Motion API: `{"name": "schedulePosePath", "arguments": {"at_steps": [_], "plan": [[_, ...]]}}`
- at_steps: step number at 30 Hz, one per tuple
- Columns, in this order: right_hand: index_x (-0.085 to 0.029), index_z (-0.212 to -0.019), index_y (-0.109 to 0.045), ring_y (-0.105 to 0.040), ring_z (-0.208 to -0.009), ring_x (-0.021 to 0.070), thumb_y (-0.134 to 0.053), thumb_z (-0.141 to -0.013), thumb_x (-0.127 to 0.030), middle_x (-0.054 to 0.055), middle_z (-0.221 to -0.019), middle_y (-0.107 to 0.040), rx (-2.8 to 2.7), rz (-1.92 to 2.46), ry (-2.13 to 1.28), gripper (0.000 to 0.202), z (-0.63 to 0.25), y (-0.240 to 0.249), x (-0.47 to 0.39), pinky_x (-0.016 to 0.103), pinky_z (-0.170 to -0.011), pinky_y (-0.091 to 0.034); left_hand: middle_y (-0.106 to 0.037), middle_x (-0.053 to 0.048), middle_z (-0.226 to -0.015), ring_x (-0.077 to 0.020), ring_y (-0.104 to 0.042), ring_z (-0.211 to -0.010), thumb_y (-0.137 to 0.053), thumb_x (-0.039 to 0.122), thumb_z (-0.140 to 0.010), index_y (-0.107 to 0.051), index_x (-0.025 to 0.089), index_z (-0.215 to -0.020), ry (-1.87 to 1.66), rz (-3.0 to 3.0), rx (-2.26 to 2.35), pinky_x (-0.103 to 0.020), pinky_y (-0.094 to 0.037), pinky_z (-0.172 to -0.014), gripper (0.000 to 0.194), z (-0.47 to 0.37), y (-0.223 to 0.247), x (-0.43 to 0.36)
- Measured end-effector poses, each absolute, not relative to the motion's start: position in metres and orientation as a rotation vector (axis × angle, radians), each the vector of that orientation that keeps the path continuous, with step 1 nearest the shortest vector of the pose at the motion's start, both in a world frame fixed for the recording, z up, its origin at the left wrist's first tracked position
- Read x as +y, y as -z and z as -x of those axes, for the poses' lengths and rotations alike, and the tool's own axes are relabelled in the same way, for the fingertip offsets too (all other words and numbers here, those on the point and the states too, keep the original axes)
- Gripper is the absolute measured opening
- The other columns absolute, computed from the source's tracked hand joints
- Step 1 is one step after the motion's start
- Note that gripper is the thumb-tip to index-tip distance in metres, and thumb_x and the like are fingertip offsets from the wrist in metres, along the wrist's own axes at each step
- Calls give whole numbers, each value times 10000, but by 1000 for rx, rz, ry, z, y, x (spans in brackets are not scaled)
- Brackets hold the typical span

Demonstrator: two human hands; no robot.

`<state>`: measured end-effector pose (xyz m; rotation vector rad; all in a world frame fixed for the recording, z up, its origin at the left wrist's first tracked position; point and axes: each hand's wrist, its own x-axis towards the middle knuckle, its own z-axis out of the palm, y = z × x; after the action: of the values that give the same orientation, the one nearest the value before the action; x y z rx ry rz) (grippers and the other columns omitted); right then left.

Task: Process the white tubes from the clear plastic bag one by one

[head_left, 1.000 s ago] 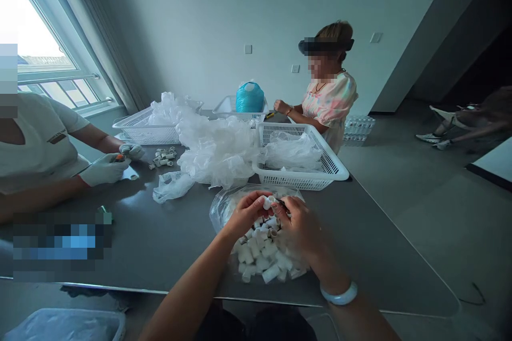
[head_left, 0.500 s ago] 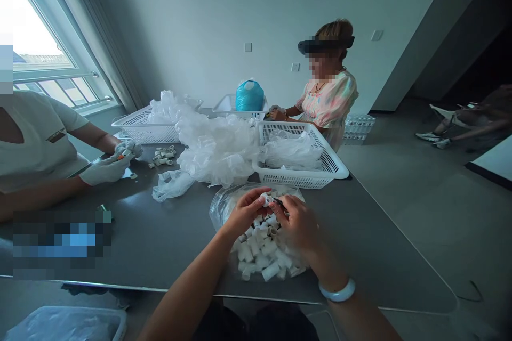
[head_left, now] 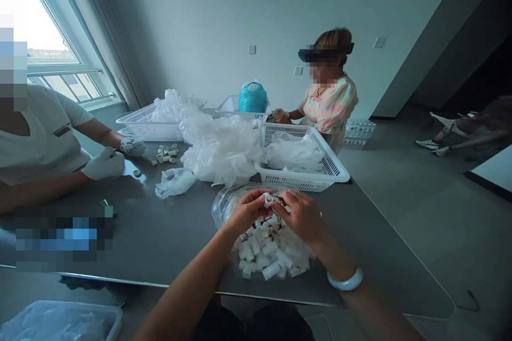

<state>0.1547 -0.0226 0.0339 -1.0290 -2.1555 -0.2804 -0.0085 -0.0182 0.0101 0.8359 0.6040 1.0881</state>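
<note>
Between thumb and fingers, my left hand (head_left: 248,210) pinches a small white plastic fitting (head_left: 268,200), its round opening facing me. My right hand (head_left: 299,214) is closed around a thin dark tool (head_left: 279,199), whose tip is at the fitting's rim; most of the tool is hidden by the fingers. Both hands are above a heap of white fittings (head_left: 269,250) lying on a clear plastic bag (head_left: 220,206) near the table's front edge.
Beyond my hands stand a white basket (head_left: 298,178) of clear bags and a pile of crumpled plastic (head_left: 220,144). A gloved person sits at the left near loose fittings (head_left: 166,153). Another person is at the far side, beside a blue bag (head_left: 252,98).
My right hand and wrist have shifted slightly right, while the fitting stays in my left hand. The left person's gloved hands have moved apart, and the view has shifted a little.
</note>
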Motion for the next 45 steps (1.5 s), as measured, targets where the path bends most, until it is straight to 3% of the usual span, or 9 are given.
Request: {"name": "schedulePosePath", "arguments": {"at_steps": [14,22,27,33,40,45], "plan": [[-183,-746,-540,-542,-653,150,-352,-934,-448,32,-669,-586,-2072,1074,228,375,-163,-19,-26,252,-625,-377,-624,-42,-770,-107,-600,-626,-732,340,-690,-617,116,-969,-911,-1005,580,-220,-459,-592,376,12,-26,-5],[-187,-667,-503,-525,-599,140,-327,-950,-412,22,-614,-551,-2097,1109,268,402,-157,-16,-29,246,-580,-341,-611,9,-721,-101,-595,-608,-756,318,-642,-551,158,-840,-1158,-1275,740,-220,-476,-584,327,14,-9,-13],[-192,-635,-489,-505,-582,130,-327,-955,-394,14,-592,-540,-2070,1102,269,411,-156,-17,-31,241,-574,-329,-654,-49,-869,-108,-581,-692,-746,311,-653,-563,166,-793,-1353,-1485,923,-224,-471,-626,273,10,-12,-20],[-196,-647,-497,-517,-600,140,-315,-954,-416,19,-607,-556,-2096,1122,281,419,-157,-17,-31,248,-590,-339,-643,-92,-1072,-167,-599,-957,-668,294,-749,-534,168,-834,-1212,-1380,657,-292,-481,-812,202,13,-15,-22],[-197,-661,-518,-543,-643,150,-297,-961,-380,32,-641,-582,-2105,1166,288,415,-155,-14,-31,264,-621,-342,-654,-74,-944,-171,-595,-836,-717,286,-687,-644,196,-979,-1232,-1725,902,-303,-490,-764,314,16,-12,-14],[-193,-678,-517,-547,-653,151,-311,-958,-356,31,-656,-584,-2111,1154,262,384,-153,-13,-32,261,-619,-346,-647,-96,-1027,-227,-597,-937,-679,262,-722,-663,236,-1033,-1247,-1978,962,-371,-466,-846,313,17,-15,-17]]}}
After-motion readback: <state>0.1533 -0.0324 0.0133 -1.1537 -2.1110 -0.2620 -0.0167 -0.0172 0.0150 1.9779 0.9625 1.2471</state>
